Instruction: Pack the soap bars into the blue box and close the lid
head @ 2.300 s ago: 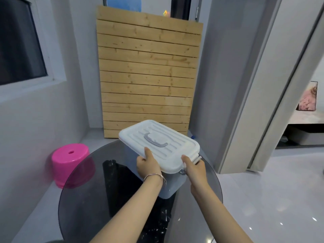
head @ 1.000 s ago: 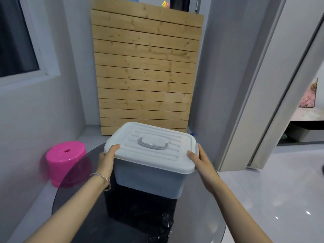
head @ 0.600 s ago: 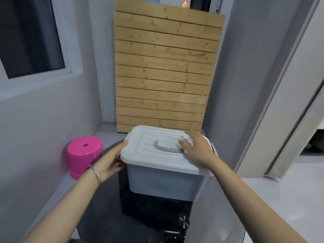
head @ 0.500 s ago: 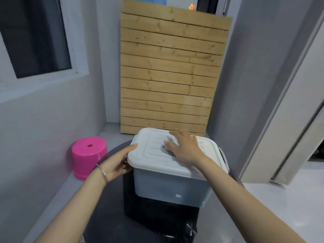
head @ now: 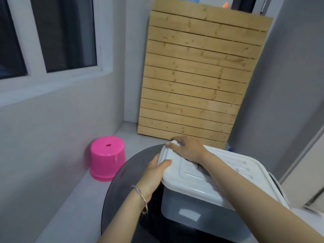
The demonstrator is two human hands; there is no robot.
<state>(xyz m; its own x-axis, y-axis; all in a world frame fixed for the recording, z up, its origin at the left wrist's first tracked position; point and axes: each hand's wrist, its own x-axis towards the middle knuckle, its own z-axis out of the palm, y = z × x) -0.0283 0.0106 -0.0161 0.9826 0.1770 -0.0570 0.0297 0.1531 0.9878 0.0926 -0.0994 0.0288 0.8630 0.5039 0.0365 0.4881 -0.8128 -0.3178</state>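
A pale blue plastic box (head: 196, 213) stands on a round dark glass table (head: 122, 174), covered by its white ribbed lid (head: 228, 171). My left hand (head: 154, 174) grips the lid's near left corner, thumb on top and fingers under the rim. My right hand (head: 187, 148) reaches across the lid and lies on its far left corner, fingers spread over the edge. My right forearm hides the lid's handle. No soap bars are visible; the box's inside is hidden.
A pink plastic stool (head: 107, 157) sits on the floor left of the table, by the wall under a window (head: 47, 35). A slatted wooden panel (head: 198, 76) leans against the far wall. A door frame (head: 301, 172) is at the right.
The view has swung right and closer. My right hand slid from the lid's middle to its far left corner. My left hand stayed at the lid's left side, now gripping the near corner.
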